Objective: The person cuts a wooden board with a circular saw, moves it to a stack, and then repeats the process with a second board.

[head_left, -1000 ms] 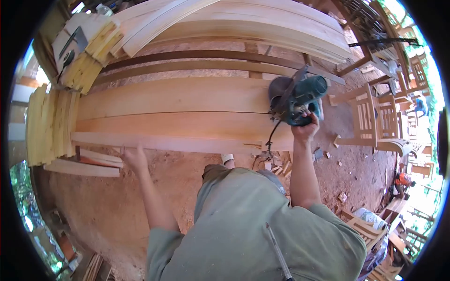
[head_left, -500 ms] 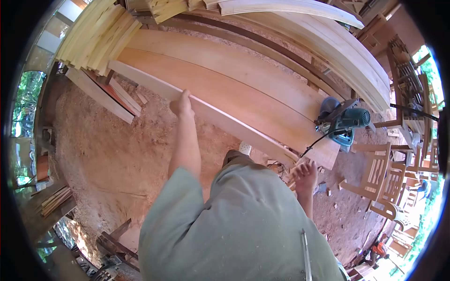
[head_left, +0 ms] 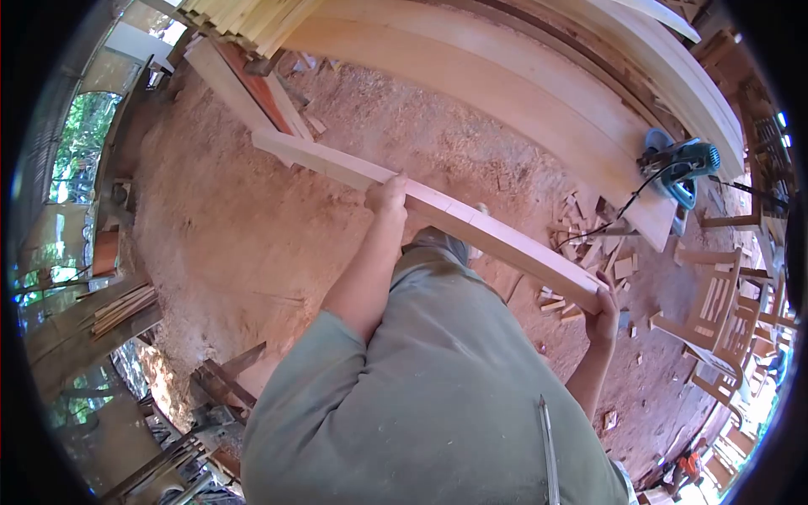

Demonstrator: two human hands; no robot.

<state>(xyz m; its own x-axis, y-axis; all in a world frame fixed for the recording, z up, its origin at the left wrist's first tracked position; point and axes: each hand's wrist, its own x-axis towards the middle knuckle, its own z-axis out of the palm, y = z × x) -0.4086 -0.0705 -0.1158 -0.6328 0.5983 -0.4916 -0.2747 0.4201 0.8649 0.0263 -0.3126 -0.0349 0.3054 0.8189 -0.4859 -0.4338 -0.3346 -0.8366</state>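
Note:
A long pale wooden board (head_left: 484, 231) is held across the front of my body, lifted off the workbench and sloping down to the right. Near its middle, my left hand (head_left: 387, 195) is closed on it, thumb over the upper edge. At the right end of the board, my right hand (head_left: 603, 310) grips it with fingers curled round the end. A teal circular saw (head_left: 686, 168) rests on the right end of the wide planks (head_left: 505, 101), beyond the board and apart from both hands.
Offcuts (head_left: 589, 244) lie on the dirt floor below the bench's right end. Wooden chairs (head_left: 715, 307) stand at the right. Stacked slats (head_left: 252, 21) sit at the upper left, near leaning boards (head_left: 244, 93). The saw's black cord (head_left: 627, 206) hangs over the bench edge.
The board has come away from the bench edge towards my body. My right hand, free before, now holds its right end. My left hand has kept its hold. The view has shifted.

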